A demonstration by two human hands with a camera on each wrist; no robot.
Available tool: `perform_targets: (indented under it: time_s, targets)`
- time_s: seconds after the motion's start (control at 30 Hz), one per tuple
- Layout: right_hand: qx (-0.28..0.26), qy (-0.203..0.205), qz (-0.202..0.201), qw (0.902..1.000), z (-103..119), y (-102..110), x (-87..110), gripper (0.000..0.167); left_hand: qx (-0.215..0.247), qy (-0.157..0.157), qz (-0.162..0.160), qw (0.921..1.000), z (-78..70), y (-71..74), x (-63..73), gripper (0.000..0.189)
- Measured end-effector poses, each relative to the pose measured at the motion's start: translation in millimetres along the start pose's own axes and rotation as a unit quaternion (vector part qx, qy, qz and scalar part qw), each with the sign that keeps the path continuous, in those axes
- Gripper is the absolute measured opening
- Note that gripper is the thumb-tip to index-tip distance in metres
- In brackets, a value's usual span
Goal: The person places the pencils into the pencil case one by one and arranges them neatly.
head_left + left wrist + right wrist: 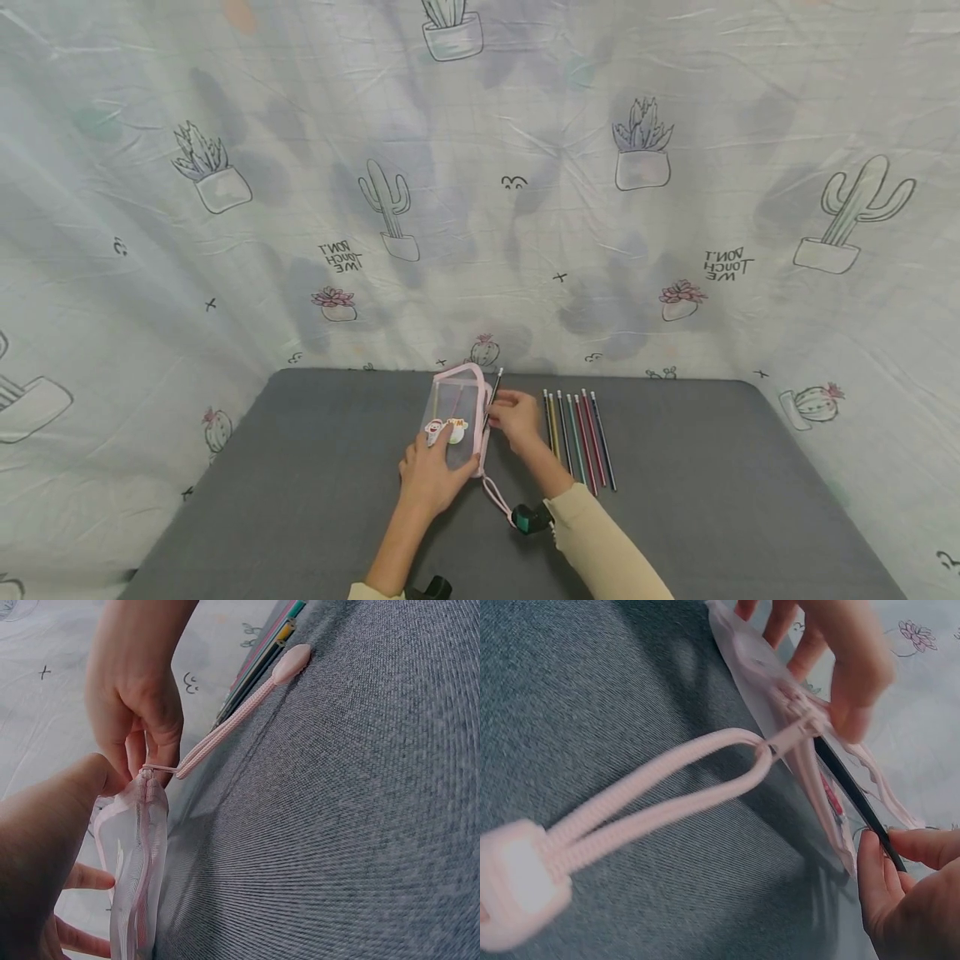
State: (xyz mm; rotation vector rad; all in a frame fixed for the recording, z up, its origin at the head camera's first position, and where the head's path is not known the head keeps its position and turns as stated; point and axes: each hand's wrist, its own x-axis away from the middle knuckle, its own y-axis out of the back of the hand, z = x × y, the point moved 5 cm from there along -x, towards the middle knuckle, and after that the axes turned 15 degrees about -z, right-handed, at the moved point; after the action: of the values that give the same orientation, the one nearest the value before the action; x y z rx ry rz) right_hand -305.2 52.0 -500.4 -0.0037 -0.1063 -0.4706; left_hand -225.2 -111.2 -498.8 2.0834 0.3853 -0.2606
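Note:
A see-through pencil case (468, 400) with pink trim and cartoon stickers (456, 431) lies on the grey table. My left hand (430, 479) holds it, fingers spread over the mesh and thumb at the zipped edge. Between thumb and fingertips, my right hand (517, 417) pinches a black pencil (851, 787). One end of this pencil passes into the zip opening, beside the zip pull (789, 739). Through the mesh, pencils show inside the case. From the zip pull hangs a pink cord loop (660, 772) with a pink bead at its end.
To the right of my right hand, several pencils (583, 433) in different colours lie side by side. The grey tabletop (300, 483) ends at the back against a hanging sheet (525, 250) printed with cacti.

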Motion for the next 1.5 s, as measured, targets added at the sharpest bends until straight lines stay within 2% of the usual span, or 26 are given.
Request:
perform_targets:
  time_s: [0.33, 0.6, 0.93, 1.17, 1.5]
  targets:
    - [-0.015, 0.011, 0.025, 0.9995, -4.6, -8.9, 3.2, 0.034, 0.004, 0.007, 0.007, 0.9999, 0.6, -2.3, -0.7, 0.077]
    - [0.005, 0.037, 0.035, 0.9987, -6.2, -13.0, 3.3, 0.033, 0.003, 0.004, 0.006, 1.0, -0.2, -3.6, -1.2, 0.076]
    - [0.045, 0.044, 0.054, 0.9965, -8.1, -16.2, 2.1, 0.031, 0.003, 0.002, 0.006, 1.0, 0.3, -4.1, -1.0, 0.076]
    - [0.034, 0.058, 0.064, 0.9957, -6.9, -10.0, -2.0, 0.029, -0.006, 0.004, 0.005, 1.0, 0.9, -4.3, -1.3, 0.076]
    - [0.031, 0.076, 0.085, 0.993, -0.5, 12.3, -3.1, 0.027, -0.012, 0.001, -0.012, 0.9999, 2.7, -4.7, -0.2, 0.076]
